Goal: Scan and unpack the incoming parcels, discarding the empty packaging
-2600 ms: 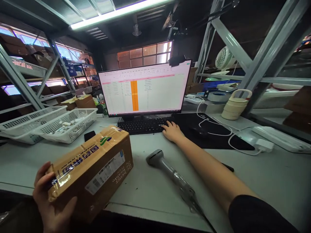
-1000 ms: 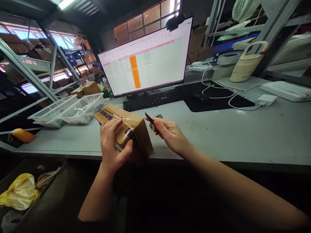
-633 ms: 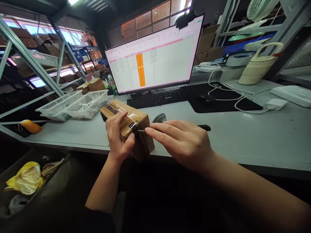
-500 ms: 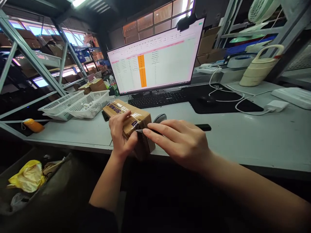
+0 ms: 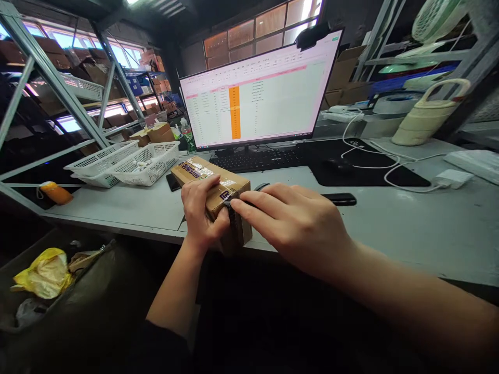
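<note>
A brown box (image 5: 198,169) is sitting on the near edge of the grey table (image 5: 117,208), just in front of the person. The left hand (image 5: 202,213) is wrapping around the near end of the box, with the fingers curling over the top and the thumb pressing on the side. The right hand (image 5: 296,223) is reaching in from the right with its fingers squeezing together on a small thin tool (image 5: 227,204). Most of the tool is hiding under the fingers, and its tip is touching the tape at the top edge of the box. Behind the box, a keyboard (image 5: 259,158) is lying under a big bright screen (image 5: 261,98). Two white baskets (image 5: 148,163) are sitting to the left. A yellow bag (image 5: 42,272) is lying down low on the left.
</note>
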A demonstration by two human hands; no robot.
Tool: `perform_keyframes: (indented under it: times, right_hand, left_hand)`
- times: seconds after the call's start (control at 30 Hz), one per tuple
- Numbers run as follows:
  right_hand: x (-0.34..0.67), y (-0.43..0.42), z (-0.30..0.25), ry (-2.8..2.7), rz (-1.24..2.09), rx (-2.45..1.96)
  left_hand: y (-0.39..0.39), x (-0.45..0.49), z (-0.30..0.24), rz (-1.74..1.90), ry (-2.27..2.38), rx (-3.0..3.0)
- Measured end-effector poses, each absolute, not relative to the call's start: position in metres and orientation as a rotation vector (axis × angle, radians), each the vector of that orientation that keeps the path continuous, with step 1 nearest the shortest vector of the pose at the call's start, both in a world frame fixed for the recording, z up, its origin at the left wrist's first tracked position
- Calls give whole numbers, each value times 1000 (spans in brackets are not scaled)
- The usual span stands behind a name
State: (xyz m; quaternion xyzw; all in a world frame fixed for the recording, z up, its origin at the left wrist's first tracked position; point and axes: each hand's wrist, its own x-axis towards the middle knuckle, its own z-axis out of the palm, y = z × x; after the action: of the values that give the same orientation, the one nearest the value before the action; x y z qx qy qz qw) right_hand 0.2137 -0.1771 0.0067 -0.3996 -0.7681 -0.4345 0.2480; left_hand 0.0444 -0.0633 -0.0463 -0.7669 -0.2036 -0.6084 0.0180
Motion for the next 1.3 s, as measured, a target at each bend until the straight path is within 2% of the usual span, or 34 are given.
perform_keyframes:
  times: [0.37,0.73,1.3]
  right_hand:
    - [223,-176,20,-2226,-1183,-1161]
    - [230,-182,2,-2088,-1161,-1085]
    - [227,-179,5,-2115,-1136,-1113]
  left_hand:
    - [-58,43,-49,-1891,-530,-2353]
    - [-59,39,-52,-1919,-556,-2314]
    - [-59,41,-52,-1903,-600,-2290]
